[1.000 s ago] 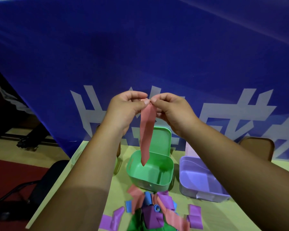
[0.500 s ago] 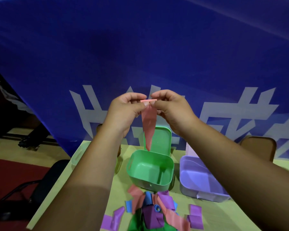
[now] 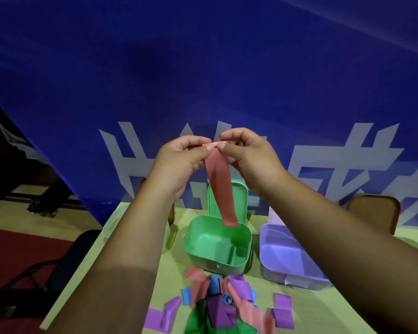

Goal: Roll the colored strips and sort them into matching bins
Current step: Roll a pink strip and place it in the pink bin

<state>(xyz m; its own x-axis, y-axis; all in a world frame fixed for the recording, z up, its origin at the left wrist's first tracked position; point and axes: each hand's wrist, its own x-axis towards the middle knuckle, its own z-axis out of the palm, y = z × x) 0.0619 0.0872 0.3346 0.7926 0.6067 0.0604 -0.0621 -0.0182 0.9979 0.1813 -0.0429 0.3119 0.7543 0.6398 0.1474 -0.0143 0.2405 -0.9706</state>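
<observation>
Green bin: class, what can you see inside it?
Inside the green bin only bare green floor and walls show, no rolled strips. Its near wall hides the front floor, and the pink strip pinched by the left hand and right hand covers part of the far rim.

both your forearms rise from the lower corners of the frame and meet at its centre. your left hand (image 3: pixel 179 162) and right hand (image 3: pixel 250 160) sit side by side, fingers curled, thumbs and forefingers nearly touching, pinching the top of the red strip (image 3: pixel 221 186).
</observation>
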